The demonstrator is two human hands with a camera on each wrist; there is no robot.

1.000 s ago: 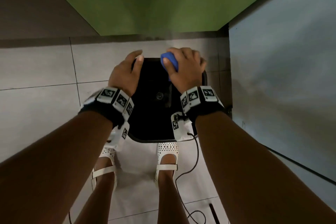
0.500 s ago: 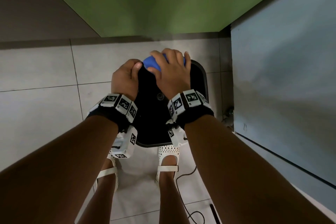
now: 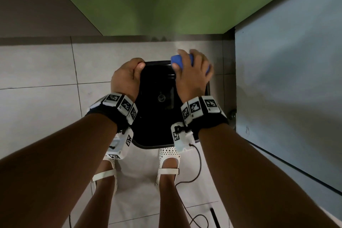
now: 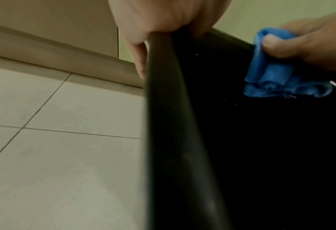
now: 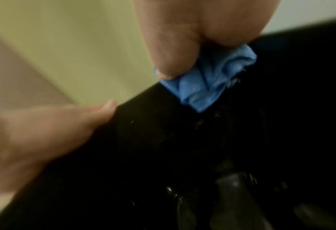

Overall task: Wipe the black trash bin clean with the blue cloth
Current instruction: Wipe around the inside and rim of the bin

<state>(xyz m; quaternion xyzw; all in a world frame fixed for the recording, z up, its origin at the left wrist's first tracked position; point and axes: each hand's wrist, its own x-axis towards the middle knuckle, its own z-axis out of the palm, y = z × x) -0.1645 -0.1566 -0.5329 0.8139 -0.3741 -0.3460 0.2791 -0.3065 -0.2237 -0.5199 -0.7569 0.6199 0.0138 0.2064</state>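
Observation:
The black trash bin (image 3: pixel 157 127) stands on the floor between my arms, its dark inside open to the head view. My left hand (image 3: pixel 127 77) grips the rim at the bin's far left corner (image 4: pixel 163 51), thumb inside and fingers outside. At the far right corner my right hand (image 3: pixel 192 72) holds the bunched blue cloth (image 3: pixel 177 62) against the rim. From the left wrist the blue cloth (image 4: pixel 271 74) hangs over the inner wall under the thumb. The right wrist view has the cloth (image 5: pixel 206 84) pinched on the black edge (image 5: pixel 143 140).
A green wall (image 3: pixel 148 2) rises just behind the bin and a grey-blue panel (image 3: pixel 288 89) stands close on the right. Pale floor tiles (image 3: pixel 37 98) spread to the left. My feet in white sandals (image 3: pixel 168 161) stand just before the bin, with a black cable (image 3: pixel 196 172) trailing beside them.
My right hand slid the blue cloth along the far rim to the left, then back to the right corner. The left hand kept its grip on the left corner.

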